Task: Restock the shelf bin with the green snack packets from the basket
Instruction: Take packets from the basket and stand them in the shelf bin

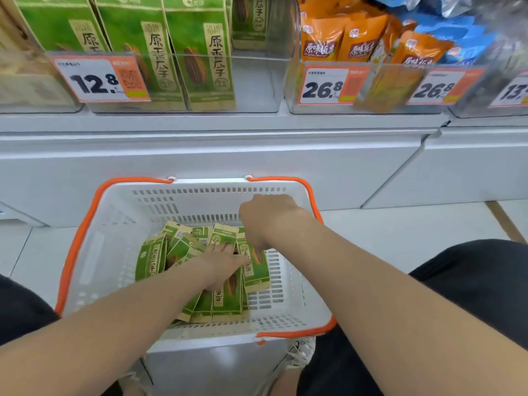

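A white basket [120, 224] with orange handles sits on the floor between my knees. Several green snack packets [225, 302] lie heaped inside it. My left hand [221, 265] reaches in and rests on the heap with its fingers fairly straight. My right hand [267, 218] hangs bent at the wrist over the basket's far right side. Its fingers curl down onto the top of one upright green packet [258, 271], and the fingertips are hidden. Above, the clear shelf bin [257, 90], tagged 12.8, holds a few green packets [200, 61] standing in its left part.
The right part of the clear shelf bin has room. Beside it a second clear bin [291, 90] holds orange packets [323, 44], with blue packets [468, 35] further right. A white shelf ledge [228, 144] runs between bins and basket. My knees in dark cloth flank the basket.
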